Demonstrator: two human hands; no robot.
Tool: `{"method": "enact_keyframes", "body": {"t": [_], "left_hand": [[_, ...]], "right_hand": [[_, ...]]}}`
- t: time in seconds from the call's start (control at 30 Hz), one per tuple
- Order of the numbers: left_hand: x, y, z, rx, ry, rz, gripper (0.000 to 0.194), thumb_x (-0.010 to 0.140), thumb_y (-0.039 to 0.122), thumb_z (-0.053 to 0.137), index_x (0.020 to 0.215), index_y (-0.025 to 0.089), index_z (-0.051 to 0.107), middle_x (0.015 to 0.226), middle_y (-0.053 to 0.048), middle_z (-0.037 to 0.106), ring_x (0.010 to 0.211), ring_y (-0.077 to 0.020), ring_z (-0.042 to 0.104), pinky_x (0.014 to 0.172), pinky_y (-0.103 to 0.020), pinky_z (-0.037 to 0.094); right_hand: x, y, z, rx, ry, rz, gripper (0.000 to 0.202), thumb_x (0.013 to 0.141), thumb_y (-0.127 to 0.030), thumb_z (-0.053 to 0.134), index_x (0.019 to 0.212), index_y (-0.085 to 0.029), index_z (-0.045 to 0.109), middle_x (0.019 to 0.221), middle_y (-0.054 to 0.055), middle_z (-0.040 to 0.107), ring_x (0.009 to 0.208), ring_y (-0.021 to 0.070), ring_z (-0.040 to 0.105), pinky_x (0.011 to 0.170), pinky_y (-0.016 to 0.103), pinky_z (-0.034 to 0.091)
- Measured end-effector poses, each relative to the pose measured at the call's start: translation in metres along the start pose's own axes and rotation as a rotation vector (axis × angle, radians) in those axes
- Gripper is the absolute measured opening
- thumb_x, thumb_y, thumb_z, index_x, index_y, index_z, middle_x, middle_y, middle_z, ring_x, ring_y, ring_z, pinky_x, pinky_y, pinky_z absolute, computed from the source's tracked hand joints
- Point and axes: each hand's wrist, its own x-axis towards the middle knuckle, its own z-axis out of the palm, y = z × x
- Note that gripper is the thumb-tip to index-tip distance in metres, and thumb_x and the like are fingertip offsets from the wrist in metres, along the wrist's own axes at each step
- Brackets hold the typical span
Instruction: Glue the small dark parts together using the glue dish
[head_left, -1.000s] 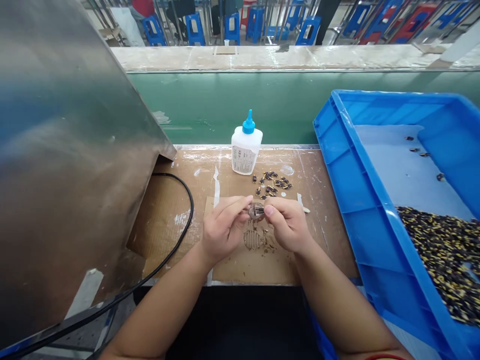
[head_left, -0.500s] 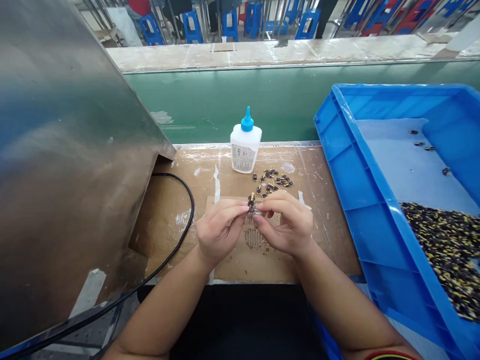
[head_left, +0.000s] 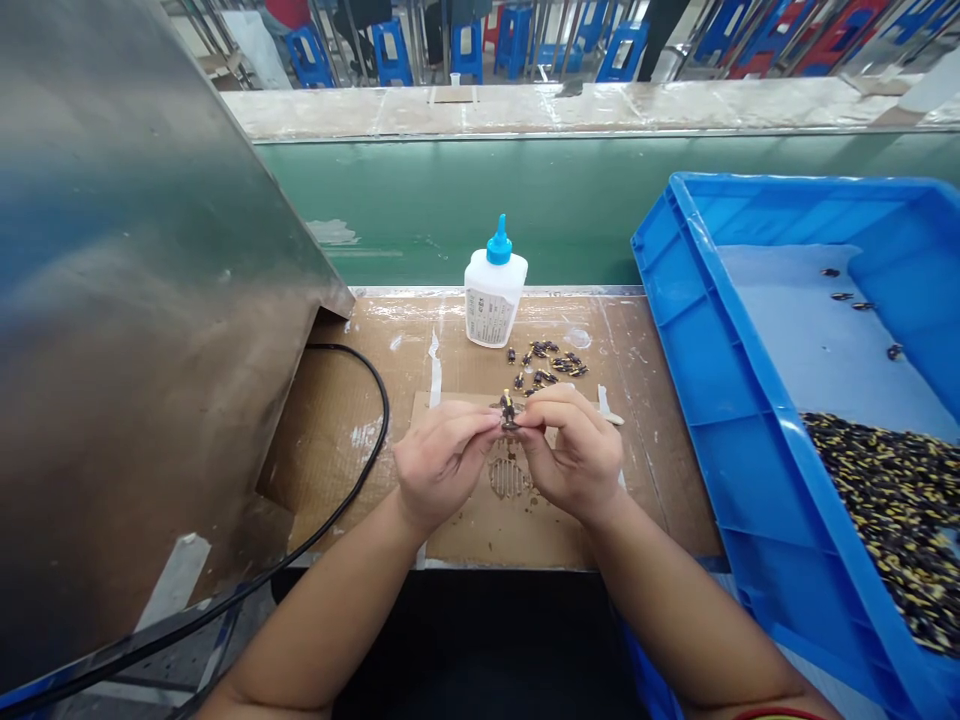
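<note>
Pinched between the fingertips of the left hand [head_left: 448,462] and the right hand [head_left: 576,452], a small dark piece with a yellow top [head_left: 508,403] stands roughly upright. Both grips are closed on its low, dark base, the left hand from its left side and the right hand from its right. The piece is held over the middle of the bench [head_left: 330,420], above the far part of a cardboard pad [head_left: 465,530] that reaches the bench's near edge. On that pad, just nearer than the fingertips, lies a round, striped shape [head_left: 510,478] with dark specks around it; whether it is a part or a mark, I cannot tell.

Beyond the hands, a loose group of small black-and-yellow pieces [head_left: 568,366] lies on the bench. Behind their left end, near the bench's far edge, stands 1 white bottle [head_left: 495,300] with a blue pointed cap. A pale stick-like thing [head_left: 613,418] shows just beyond the right hand.

Along the bench's right edge sits a blue tub [head_left: 739,410]. Its near part holds a heap of black-and-yellow pieces [head_left: 892,510]; 4 more lie apart on the pale liner [head_left: 787,310]. At the bench's left side, a black cable [head_left: 385,400] curves out beside a metal housing [head_left: 150,300].
</note>
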Motion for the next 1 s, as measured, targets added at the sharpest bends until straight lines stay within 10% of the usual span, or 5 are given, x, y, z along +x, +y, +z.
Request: {"method": "enact_keyframes", "body": {"t": [1.0], "left_hand": [[-0.0071,-0.0087,0.0025,0.196,-0.049,0.144,0.027,0.096,0.0,0.067,0.116,0.018,0.069,0.105,-0.008,0.078,0.096,-0.0184,0.075,0.087,-0.031,0.065]], "right_hand": [[0.0049,0.0063,0.0032,-0.258,-0.004,-0.192,0.021,0.094,-0.008,0.077,0.107,-0.024,0.071,0.089,0.003,0.079,0.073,0.0189,0.073,0.067,0.034,0.063]]}}
